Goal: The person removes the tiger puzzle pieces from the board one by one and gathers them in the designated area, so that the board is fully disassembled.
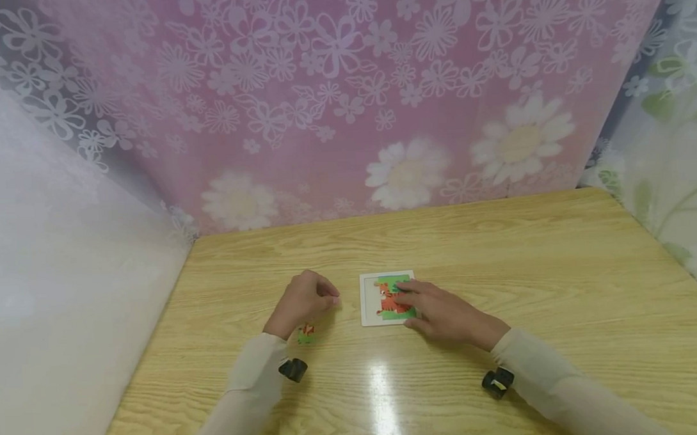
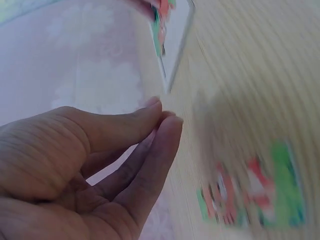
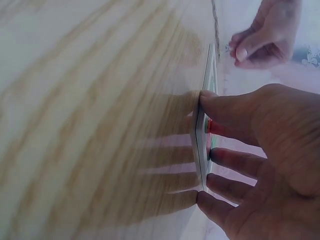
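Observation:
A square white-framed jigsaw puzzle board lies flat on the table, its left side pale and bare and its right side filled with an orange tiger-like picture on green. My right hand rests on the board's right side with spread fingers; the right wrist view shows its thumb and a fingertip touching the edge of the board. Left of the board, my left hand hovers with thumb and fingertips close together and nothing visible between them. Loose jigsaw pieces, green and orange, lie below it, blurred in the left wrist view.
The wood-grain table reaches back to a pink flowered cloth. Pale cloth hangs at the left and a flowered one at the right. Each wrist wears a small black device.

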Demonstrator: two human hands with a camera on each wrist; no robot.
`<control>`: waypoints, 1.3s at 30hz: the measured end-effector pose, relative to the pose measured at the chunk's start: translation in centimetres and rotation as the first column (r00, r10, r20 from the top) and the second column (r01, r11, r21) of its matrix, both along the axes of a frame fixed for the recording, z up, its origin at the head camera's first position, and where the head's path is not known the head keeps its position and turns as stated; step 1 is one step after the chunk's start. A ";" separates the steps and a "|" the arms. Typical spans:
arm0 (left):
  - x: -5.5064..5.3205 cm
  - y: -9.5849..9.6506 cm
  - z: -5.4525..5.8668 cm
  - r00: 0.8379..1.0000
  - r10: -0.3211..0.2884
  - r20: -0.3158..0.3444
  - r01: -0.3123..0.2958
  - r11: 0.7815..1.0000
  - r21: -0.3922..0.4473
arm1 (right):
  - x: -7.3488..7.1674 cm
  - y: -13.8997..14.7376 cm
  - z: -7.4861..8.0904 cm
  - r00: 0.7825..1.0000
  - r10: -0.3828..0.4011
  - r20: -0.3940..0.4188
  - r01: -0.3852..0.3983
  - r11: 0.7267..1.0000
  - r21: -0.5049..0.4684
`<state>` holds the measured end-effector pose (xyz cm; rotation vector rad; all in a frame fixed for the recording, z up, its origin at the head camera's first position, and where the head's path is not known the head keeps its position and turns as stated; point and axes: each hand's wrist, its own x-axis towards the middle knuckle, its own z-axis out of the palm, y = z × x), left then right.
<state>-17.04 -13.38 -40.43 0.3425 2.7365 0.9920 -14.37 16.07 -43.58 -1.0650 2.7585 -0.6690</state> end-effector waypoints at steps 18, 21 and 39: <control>-2.3 6.4 -1.3 0.999 0.016 -0.043 -0.015 0.999 0.034 | -0.1 0.1 0.2 1.000 -0.006 0.017 0.006 1.000 -0.010; -2.4 6.9 -1.4 0.999 0.027 -0.025 -0.026 0.999 0.033 | -0.2 0.1 0.0 1.000 0.005 0.014 -0.005 1.000 -0.015; -2.6 8.0 -1.3 0.999 0.053 0.001 -0.053 0.999 0.010 | -0.4 0.0 -0.3 1.000 0.013 0.013 -0.013 1.000 -0.015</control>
